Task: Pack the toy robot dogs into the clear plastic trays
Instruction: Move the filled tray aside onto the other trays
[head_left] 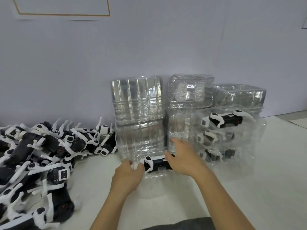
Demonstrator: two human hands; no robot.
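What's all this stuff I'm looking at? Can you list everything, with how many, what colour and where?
loose toy robot dogs: a big heap, too tangled to count, black and white, left on the table
toy dog being packed: one, black and white, in the clear tray between the hands
clear tray in front: one, see-through, centre of the table
empty tray stacks: several stacks, see-through, standing against the wall
packed trays: three dogs visible inside, stacked at right
table: one, white
wall: pale grey-lilac, behind everything
left hand: one, gripping the dog's white front end
right hand: one, fingers spread over the dog's rear end and the tray
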